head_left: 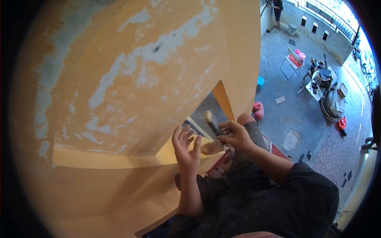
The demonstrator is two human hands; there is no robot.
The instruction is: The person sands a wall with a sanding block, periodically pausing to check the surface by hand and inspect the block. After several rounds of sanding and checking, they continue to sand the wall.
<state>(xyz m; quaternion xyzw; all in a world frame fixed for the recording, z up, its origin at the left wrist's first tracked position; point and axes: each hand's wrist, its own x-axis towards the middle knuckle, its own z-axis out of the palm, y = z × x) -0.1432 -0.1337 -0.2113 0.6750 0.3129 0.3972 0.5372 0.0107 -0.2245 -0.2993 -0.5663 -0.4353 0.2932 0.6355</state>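
My right hand (237,135) is closed round a short tool (213,125) with a dark shaft and a pale, rounded upper end. The tool is blurred, and its exact kind cannot be told. My left hand (187,148) is raised to the left of it, fingers spread and curved, with nothing in the palm. Both hands are in front of the yellow wall (166,99), whose paint has whitish bare patches. Below and between the hands lies a rough brown surface (213,147), beside a red metal bar (218,162).
Far below on the right is a grey floor (274,83). A folding chair (291,65), a cluttered table (315,87), a coiled hose (328,107) and a pink bag (258,110) stand there. A person (278,12) is at the far wall. An angular opening (212,105) cuts through the yellow wall.
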